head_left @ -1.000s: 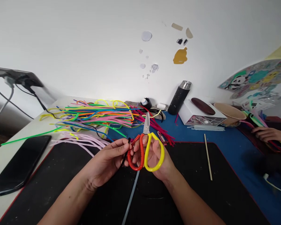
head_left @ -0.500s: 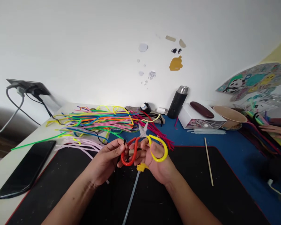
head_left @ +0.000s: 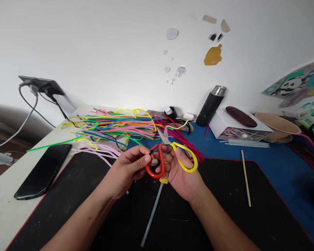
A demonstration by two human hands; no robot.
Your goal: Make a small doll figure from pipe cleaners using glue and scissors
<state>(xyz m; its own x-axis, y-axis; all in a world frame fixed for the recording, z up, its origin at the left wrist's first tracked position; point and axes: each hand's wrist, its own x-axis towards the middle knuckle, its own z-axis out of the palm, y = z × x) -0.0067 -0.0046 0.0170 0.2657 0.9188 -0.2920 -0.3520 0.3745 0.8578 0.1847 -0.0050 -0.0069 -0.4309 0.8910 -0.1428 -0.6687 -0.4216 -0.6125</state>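
Note:
My right hand [head_left: 181, 174] grips a pair of scissors [head_left: 172, 157] with one red and one yellow handle loop, blades slightly apart and pointing away from me. My left hand [head_left: 127, 169] pinches a short black piece [head_left: 151, 152] at its fingertips, right beside the red loop. A small yellow bit [head_left: 163, 181] shows under my right fingers. Both hands hover over a black mat [head_left: 68, 209]. A grey stick [head_left: 151, 214] lies on the mat below the hands.
A heap of coloured pipe cleaners [head_left: 115, 125] lies behind the hands. A black phone [head_left: 43, 170] rests at left. A black flask [head_left: 210, 106], a white box [head_left: 238, 127], a bowl [head_left: 277, 125] and a wooden stick [head_left: 246, 177] are at right. Cables [head_left: 34, 101] hang from a wall socket.
The scissors' blades have opened slightly since a second ago. My hands stay close together; the view has shifted, and another person's hand at the right edge is out of sight.

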